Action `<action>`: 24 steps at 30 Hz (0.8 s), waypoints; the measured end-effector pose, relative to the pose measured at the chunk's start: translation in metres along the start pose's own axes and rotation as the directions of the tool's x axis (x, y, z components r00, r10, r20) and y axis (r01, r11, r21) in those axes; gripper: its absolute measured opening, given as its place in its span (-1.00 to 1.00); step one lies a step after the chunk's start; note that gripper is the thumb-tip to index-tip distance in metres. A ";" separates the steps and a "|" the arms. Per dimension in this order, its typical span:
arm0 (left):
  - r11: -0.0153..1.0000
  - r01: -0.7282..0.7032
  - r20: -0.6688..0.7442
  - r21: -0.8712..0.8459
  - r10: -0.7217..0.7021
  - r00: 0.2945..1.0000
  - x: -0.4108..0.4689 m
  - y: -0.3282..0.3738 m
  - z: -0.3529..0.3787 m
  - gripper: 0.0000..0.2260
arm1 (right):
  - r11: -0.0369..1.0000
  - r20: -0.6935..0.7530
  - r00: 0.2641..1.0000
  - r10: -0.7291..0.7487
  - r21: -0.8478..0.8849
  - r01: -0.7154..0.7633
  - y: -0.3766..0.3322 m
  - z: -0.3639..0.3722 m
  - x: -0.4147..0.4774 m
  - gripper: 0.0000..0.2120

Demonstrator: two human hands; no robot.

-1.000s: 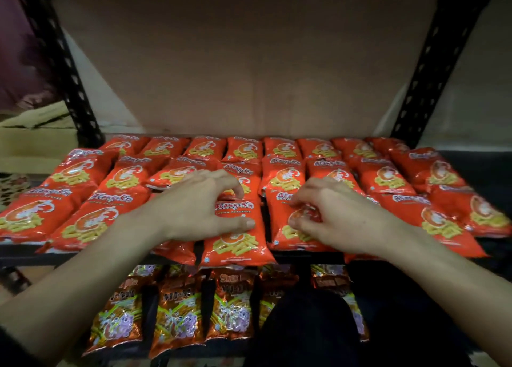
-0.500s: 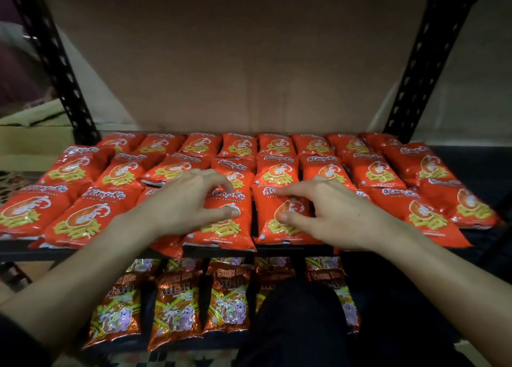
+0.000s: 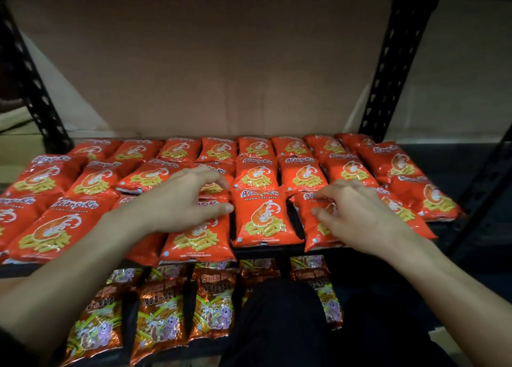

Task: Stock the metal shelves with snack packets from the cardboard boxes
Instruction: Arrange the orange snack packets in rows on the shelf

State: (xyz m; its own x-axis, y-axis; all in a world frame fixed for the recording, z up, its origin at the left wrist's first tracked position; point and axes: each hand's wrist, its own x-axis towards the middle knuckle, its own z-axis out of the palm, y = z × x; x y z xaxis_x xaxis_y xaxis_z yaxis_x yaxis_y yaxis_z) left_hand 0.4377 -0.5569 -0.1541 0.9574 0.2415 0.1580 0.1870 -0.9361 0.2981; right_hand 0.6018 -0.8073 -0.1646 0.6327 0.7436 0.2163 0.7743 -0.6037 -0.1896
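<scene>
while the front row gets squared up: left hand (image 3: 182, 200) curled over left packet (image 3: 198, 236); right hand (image 3: 357, 211) pinching right packet (image 3: 314, 229); centre packet (image 3: 263, 217) between my hands, on metal shelf (image 3: 266, 252). next, i judge: nudge both flush with centre.

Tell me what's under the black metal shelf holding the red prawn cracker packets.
Under the black metal shelf, brown foil snack packets lie in a row; a dark-clothed knee hides those further right.

The left hand (image 3: 177, 203) and right hand (image 3: 357, 214) each pinch 1 of the red packets (image 3: 263, 217) on the shelf (image 3: 388, 70). Brown packets (image 3: 163, 316) lie below.
</scene>
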 end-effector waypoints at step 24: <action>0.975 -0.209 0.029 0.077 0.207 0.978 0.042 0.099 0.034 -0.54 | 0.964 -0.148 0.954 0.261 -0.006 -0.265 0.062 -0.006 -0.023 -0.66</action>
State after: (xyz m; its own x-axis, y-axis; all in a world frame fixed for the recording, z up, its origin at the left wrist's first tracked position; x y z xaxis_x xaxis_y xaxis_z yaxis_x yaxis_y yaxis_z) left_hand 0.5041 -0.6482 -0.1504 0.9814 0.0346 0.1890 -0.0011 -0.9826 0.1855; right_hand 0.6352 -0.8640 -0.1760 0.8074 0.5089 0.2986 0.5790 -0.7809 -0.2345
